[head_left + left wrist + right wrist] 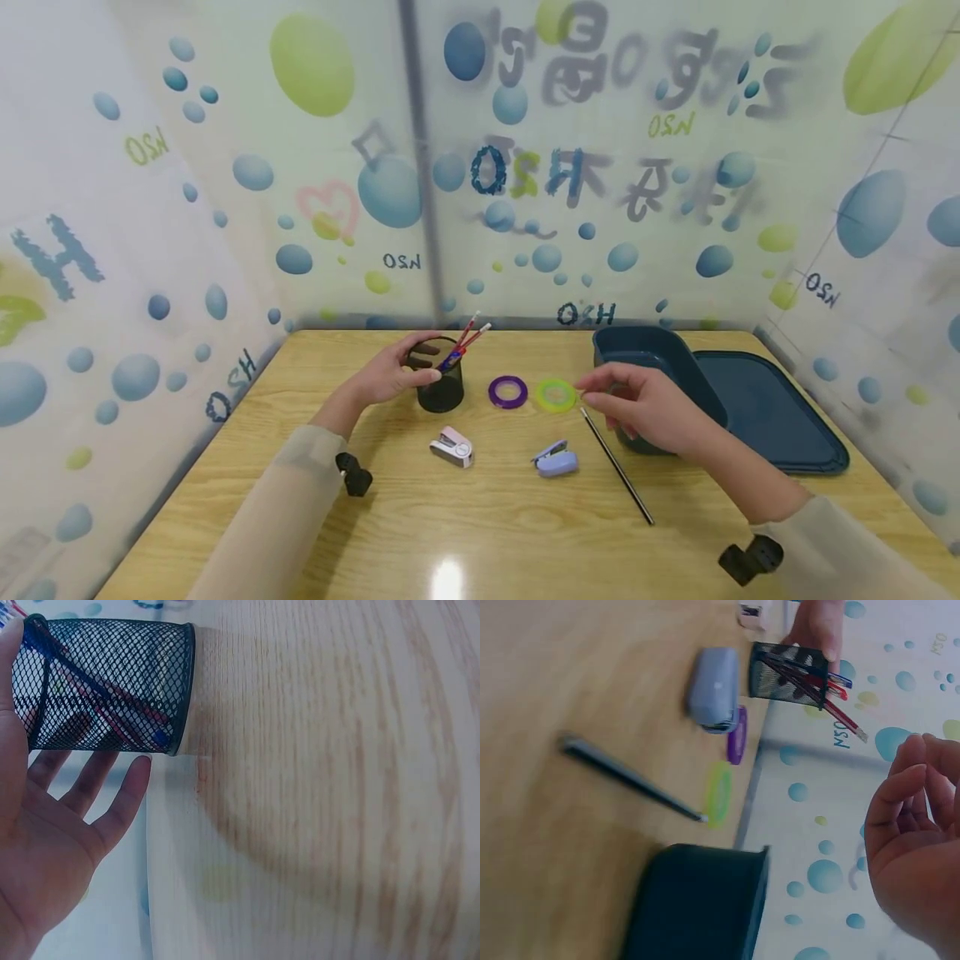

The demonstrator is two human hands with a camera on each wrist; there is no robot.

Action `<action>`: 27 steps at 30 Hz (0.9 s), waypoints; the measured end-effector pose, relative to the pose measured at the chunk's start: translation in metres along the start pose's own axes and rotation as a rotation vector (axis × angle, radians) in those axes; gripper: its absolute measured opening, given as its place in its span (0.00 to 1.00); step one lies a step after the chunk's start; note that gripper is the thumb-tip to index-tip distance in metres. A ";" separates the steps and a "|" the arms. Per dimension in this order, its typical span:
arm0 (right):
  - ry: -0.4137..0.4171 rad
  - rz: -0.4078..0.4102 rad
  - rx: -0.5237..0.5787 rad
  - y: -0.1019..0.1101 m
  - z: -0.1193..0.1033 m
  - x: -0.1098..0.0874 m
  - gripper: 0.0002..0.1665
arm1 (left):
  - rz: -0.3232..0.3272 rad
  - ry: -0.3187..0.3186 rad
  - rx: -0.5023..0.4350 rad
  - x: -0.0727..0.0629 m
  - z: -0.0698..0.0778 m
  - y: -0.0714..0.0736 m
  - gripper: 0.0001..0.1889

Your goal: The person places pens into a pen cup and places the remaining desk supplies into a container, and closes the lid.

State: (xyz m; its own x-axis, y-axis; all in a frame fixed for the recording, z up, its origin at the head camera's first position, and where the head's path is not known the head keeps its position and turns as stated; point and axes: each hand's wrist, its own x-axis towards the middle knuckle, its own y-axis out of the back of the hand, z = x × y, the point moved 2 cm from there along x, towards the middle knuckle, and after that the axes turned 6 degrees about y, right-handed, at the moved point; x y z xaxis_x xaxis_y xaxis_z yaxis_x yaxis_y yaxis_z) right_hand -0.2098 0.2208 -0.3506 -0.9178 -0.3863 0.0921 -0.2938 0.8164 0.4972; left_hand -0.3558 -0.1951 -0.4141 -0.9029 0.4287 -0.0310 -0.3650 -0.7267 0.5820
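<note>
A black mesh pen cup point(442, 393) stands upright on the table, with red pencils point(467, 335) and a blue-and-red item leaning out of it. My left hand point(382, 377) holds the cup from its left side, thumb at the front and fingers round the back. Fingers and thumb flank the mesh in the left wrist view. My right hand point(651, 407) hovers in front of a dark bin, fingers loosely bent and nothing between them. Close to its fingertips in the head view are a yellow-green tape roll point(542, 397) and a black pencil-like stick point(617, 465).
A purple tape roll point(494, 392) lies between cup and green roll. Nearer me are a white-and-pink stapler point(453, 450) and a blue stapler point(557, 463). The dark blue bin point(693, 379) and a dark tray point(780, 408) occupy the right side. Patterned curtains surround the wooden table point(390, 533).
</note>
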 end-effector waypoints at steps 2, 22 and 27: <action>-0.023 -0.031 0.017 0.000 0.008 -0.017 0.19 | 0.003 0.001 0.000 0.000 -0.001 0.000 0.41; -0.203 -0.149 0.089 -0.006 0.084 -0.080 0.22 | 0.013 0.015 0.032 0.001 -0.002 0.001 0.42; -0.201 -0.155 0.092 -0.010 0.092 -0.080 0.22 | 0.018 0.005 0.041 -0.001 0.002 0.001 0.41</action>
State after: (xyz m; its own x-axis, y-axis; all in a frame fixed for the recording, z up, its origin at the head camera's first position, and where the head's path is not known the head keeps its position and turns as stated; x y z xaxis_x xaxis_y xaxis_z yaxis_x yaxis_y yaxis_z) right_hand -0.1578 0.2830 -0.4426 -0.8917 -0.4245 -0.1571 -0.4498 0.7932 0.4105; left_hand -0.3550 -0.1952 -0.4119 -0.9104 0.4131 -0.0247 -0.3395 -0.7114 0.6154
